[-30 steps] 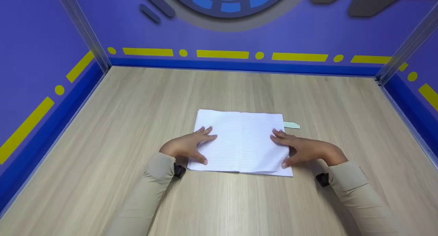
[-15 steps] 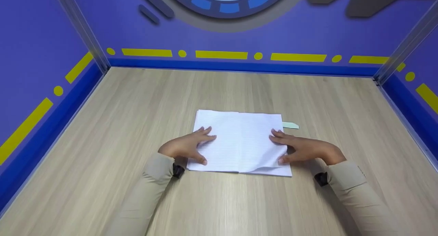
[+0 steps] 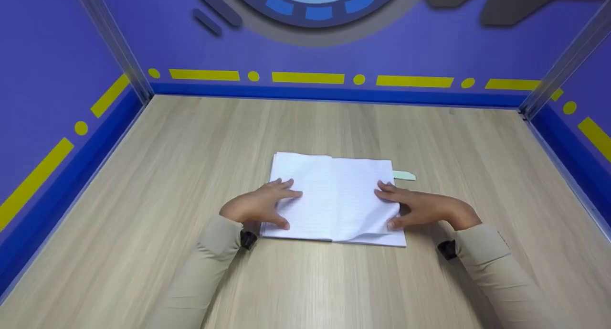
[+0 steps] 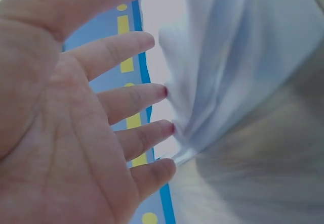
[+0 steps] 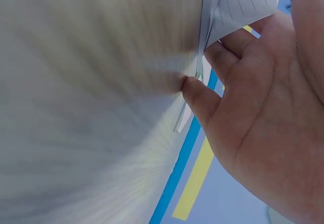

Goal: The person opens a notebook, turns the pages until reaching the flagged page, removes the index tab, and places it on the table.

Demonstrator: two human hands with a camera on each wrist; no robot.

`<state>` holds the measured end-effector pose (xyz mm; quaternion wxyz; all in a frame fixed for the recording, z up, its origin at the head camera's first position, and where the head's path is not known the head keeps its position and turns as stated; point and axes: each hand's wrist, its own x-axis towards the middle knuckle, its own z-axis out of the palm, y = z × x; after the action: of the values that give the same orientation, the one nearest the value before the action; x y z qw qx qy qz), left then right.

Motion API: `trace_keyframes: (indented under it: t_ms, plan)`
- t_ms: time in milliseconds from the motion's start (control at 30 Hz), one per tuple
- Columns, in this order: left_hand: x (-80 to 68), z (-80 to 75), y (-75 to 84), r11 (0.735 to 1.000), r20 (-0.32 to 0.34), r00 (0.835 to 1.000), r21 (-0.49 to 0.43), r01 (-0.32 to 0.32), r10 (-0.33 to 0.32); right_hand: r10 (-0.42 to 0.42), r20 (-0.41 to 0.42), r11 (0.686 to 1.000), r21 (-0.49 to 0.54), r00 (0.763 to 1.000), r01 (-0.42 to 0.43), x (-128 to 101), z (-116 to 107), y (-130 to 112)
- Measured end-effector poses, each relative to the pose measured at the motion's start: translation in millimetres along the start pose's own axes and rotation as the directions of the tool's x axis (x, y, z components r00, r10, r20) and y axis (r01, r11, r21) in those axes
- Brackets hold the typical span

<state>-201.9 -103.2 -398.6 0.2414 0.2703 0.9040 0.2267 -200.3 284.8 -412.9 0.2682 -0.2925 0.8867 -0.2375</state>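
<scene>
An open notebook with white lined pages lies on the table. My left hand rests on the outer part of its left page, fingers spread; in the left wrist view the fingers reach to the paper's edge. On the opposite side, my right hand touches the right page, thumb near the lower corner and fingers higher up. That page bows up from the sheets below, its lower corner raised by the thumb. A pale green strip sticks out from the notebook's right side.
The wood-grain table extends around the notebook. Blue-purple panels with yellow marks stand along the back and both sides, joined by metal corner posts. Each beige-sleeved wrist bears a small black device.
My right thumb has slid slightly inward and up, and the lower right corner of the page has buckled and lifted. The left hand stays in place on its page.
</scene>
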Motion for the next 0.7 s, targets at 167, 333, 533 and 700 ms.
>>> trace_keyframes:
  t_ms: [167, 333, 533, 700]
  plan:
    - [-1.3, 0.0, 9.5, 0.999, -0.017, 0.999, 0.014, -0.036, 0.036, 0.004, 0.002, 1.000, -0.005, 1.000, -0.004, 0, 0, -1]
    - [3.8, 3.9, 19.8, 0.995, -0.059, 0.993, 0.009, -0.098, 0.098, 0.014, 0.004, 1.000, -0.004, 1.000, -0.014, 1, 1, 1]
    - [14.6, 10.7, 33.5, 0.978, -0.127, 0.969, 0.037, -0.207, 0.210, 0.031, 0.005, 1.000, -0.004, 1.000, -0.031, 3, 2, 2]
    - [24.2, 17.9, 46.1, 0.959, -0.180, 0.942, 0.072, -0.274, 0.282, 0.039, 0.006, 0.999, -0.007, 0.999, -0.039, 3, 1, 1]
